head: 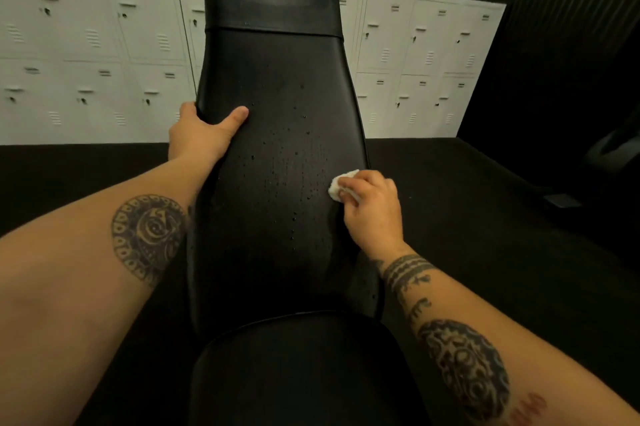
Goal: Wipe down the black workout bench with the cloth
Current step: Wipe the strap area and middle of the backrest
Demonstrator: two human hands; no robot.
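The black workout bench (pixel 277 79) runs up the middle of the view, its long back pad rising away from me and its seat pad (pixel 298 370) at the bottom. Small droplets speckle the middle of the back pad. My left hand (pixel 201 135) grips the pad's left edge, thumb lying on the top surface. My right hand (pixel 372 207) presses a small crumpled white cloth (pixel 337 185) against the pad near its right edge, level with the droplets.
White lockers (pixel 86 55) line the wall behind the bench on both sides. Dark floor (pixel 467 218) spreads around the bench. A dark ribbed wall (pixel 561 27) stands at the right, with a dim piece of equipment (pixel 609 152) low beside it.
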